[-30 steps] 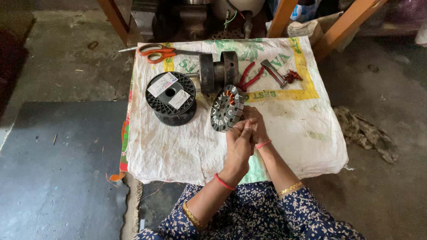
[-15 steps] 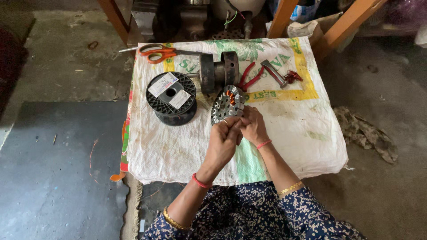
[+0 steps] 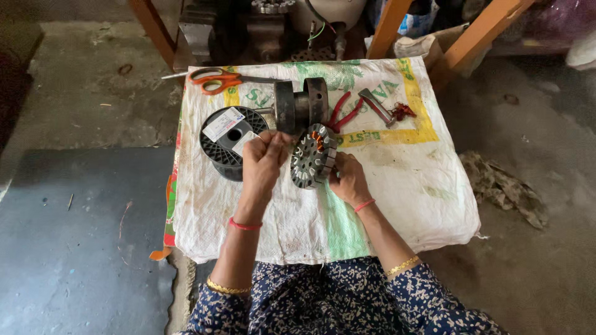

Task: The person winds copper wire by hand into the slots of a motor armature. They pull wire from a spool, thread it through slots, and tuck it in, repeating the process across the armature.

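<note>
While both hands work above the middle of the desk, which is covered by a white woven sack, the right hand holds a round slotted motor stator by its lower right edge. The stator stands tilted on edge, its flat face turned toward the person, with copper winding visible in a few slots near the top. The right grip is closed on the stator rim, fingers curled behind it and thumb in front. The left hand is raised just left of the stator, its fingertips pinched together near the top; whether they hold a thin wire cannot be told at this size. The left hand partly overlaps a black plastic wire spool, which lies flat on the sack with white labels on its top face. Just behind the stator lies a dark cylindrical motor part on its side. To its right rest red-handled pliers, a grey metal tool and a small tangle of red wire. Orange-handled scissors lie at the far left edge of the sack. Both wrists wear red thread bands.
</note>
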